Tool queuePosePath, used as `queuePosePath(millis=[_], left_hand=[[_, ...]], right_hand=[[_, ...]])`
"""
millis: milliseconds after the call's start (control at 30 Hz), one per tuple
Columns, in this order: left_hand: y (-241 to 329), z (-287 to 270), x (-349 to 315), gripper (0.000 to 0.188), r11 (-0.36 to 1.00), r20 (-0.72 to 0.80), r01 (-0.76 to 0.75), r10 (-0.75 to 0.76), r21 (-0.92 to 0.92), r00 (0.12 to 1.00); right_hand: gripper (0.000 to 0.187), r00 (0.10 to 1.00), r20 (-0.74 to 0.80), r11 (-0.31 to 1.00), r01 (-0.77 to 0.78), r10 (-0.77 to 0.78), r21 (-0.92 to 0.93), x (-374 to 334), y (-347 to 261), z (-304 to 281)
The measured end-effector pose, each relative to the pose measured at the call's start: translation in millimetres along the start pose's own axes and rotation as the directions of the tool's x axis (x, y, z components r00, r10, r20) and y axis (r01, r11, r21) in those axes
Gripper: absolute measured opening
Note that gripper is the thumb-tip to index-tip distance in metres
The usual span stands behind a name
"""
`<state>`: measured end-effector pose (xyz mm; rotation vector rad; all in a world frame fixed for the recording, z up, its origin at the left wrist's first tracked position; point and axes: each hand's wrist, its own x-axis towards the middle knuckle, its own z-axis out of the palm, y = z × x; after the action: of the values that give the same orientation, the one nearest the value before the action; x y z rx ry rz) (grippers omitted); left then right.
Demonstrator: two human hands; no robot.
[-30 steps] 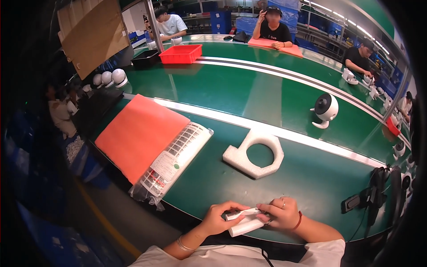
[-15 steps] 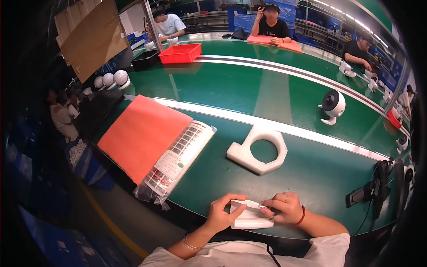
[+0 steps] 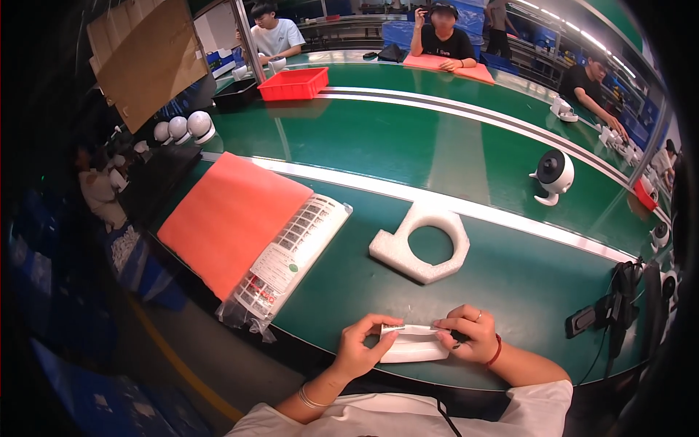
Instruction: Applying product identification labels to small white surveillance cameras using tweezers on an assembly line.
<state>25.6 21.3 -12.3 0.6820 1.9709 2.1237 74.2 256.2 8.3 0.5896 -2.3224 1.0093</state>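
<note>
A small white folded piece (image 3: 415, 352), like a thin carton or stiff paper, lies at the table's near edge between my hands. My left hand (image 3: 360, 347) pinches its left end between thumb and fingers. At the other end, my right hand (image 3: 472, 336) has its fingertips closed on the raised upper edge, which spans both hands as a narrow strip. Lower down, a broader white face shows below that strip. Whether it is a box or a folded sheet I cannot tell. Beyond my hands lies a white foam block (image 3: 459, 264) with a large round hole.
To the left, an orange sheet (image 3: 233, 218) partly covers bagged printed label sheets (image 3: 291, 255). Black cables and an adapter (image 3: 582, 324) lie at right. A round white camera-like device (image 3: 555, 178) stands beyond a white strip. Farther off are a red tray (image 3: 295, 85), white domes (image 3: 199, 125) and several people.
The upper edge of the white piece is lifted and stretched as a strip between both hands. My right fingers have shifted slightly along it. At far right, a co-worker's arm reaches farther forward.
</note>
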Motion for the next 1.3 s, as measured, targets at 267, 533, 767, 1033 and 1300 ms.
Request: queuePosePath(millis=[267,533,767,1033,1300], left_hand=[[0.2,-4.0,-1.0,0.020,0.998,0.009,0.011,-0.011,0.058,1.000],[1.2,-5.3,0.9,0.024,0.989,0.029,-0.009,0.005,0.145,1.000],[1.4,-3.7,3.4,0.025,0.992,0.025,-0.013,0.010,0.122,1.000],[12.6,-3.0,6.8,0.022,0.950,0.050,-0.098,0.087,0.296,0.995],[15.8,-3.7,3.8,0.018,0.963,0.106,-0.045,0.017,0.267,0.994]], right_hand=[[0.017,1.000,0.008,1.000,-0.018,0.018,0.000,4.5,-0.3,4.1],[0.017,0.999,0.033,1.000,-0.027,0.027,-0.003,7.5,-1.6,4.6],[0.021,0.999,0.046,1.000,-0.016,0.016,-0.002,8.3,0.5,6.2],[0.022,0.995,0.075,0.998,0.064,-0.065,0.013,10.8,-1.9,4.2],[0.022,0.983,0.120,0.990,0.133,-0.137,0.037,10.7,-3.4,4.2]])
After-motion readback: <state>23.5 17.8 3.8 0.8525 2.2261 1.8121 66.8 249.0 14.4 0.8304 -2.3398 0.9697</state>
